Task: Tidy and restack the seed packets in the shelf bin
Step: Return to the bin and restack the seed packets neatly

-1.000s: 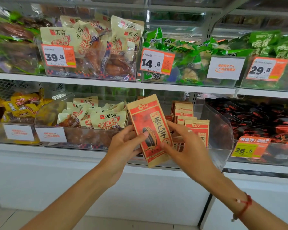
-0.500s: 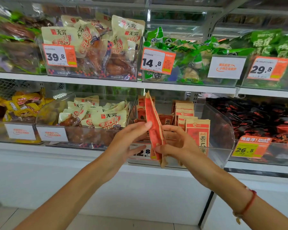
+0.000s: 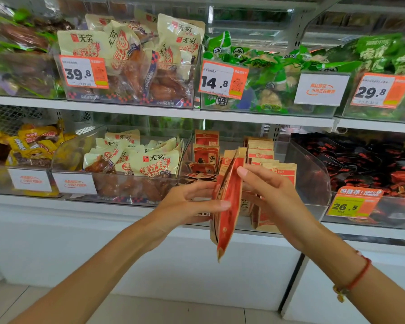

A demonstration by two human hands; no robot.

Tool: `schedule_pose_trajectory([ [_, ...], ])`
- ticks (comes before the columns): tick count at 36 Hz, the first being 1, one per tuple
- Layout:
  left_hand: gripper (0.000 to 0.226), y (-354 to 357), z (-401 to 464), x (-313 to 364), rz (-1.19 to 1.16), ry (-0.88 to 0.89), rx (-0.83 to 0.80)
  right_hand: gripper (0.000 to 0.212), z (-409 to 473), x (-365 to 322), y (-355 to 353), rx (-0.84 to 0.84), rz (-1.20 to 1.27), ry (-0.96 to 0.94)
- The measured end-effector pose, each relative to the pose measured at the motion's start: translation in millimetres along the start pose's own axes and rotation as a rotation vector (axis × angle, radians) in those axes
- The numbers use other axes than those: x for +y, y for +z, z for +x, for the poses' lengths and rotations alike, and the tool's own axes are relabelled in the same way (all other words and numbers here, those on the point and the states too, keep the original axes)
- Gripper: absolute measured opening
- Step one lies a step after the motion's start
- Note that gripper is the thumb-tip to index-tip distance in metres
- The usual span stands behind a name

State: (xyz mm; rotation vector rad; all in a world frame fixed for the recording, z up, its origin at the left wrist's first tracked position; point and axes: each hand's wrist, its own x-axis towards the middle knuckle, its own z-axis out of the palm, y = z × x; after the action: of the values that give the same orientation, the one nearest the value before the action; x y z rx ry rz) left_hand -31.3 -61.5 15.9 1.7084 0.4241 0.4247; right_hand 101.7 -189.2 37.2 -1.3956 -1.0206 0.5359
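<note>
While both hands meet at the bin front, I see one seed packet (image 3: 227, 206) held edge-on.

Head view: left hand (image 3: 185, 204) pinches its lower half, right hand (image 3: 274, 195) grips its upper edge; it hangs tilted before the clear shelf bin (image 3: 313, 181), where more packets (image 3: 261, 152) stand upright and some lie flat.

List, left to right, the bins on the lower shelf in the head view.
Clear bin of yellow snack packets → clear bin of cream-and-red chicken packs → clear bin of red-and-tan seed packets, in front of which both hands hold a packet → bin of black-and-red packets.
</note>
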Motion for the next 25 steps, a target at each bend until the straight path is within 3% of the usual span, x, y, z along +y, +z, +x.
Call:
schedule_pose_trajectory([
  [9, 0.059, 7, 3, -2, -0.053, 0.029, 0.103, 0.032, -1, 0, -1, -0.044, 0.025, 0.016],
  [12, 0.071, 3, 3, -1, -0.155, 0.064, 0.183, 0.038, -5, -1, 7, -0.097, -0.080, -0.057],
  [15, 0.069, -3, 5, 1, -0.240, 0.086, 0.312, 0.043, -11, 4, 21, -0.118, -0.302, -0.176],
  [20, 0.073, -3, 4, 1, -0.252, 0.071, 0.425, 0.056, -20, 11, 34, -0.024, -0.553, -0.319],
  [25, 0.052, 3, 0, 2, -0.187, 0.066, 0.365, 0.038, -10, 19, 27, 0.138, -0.515, -0.340],
])
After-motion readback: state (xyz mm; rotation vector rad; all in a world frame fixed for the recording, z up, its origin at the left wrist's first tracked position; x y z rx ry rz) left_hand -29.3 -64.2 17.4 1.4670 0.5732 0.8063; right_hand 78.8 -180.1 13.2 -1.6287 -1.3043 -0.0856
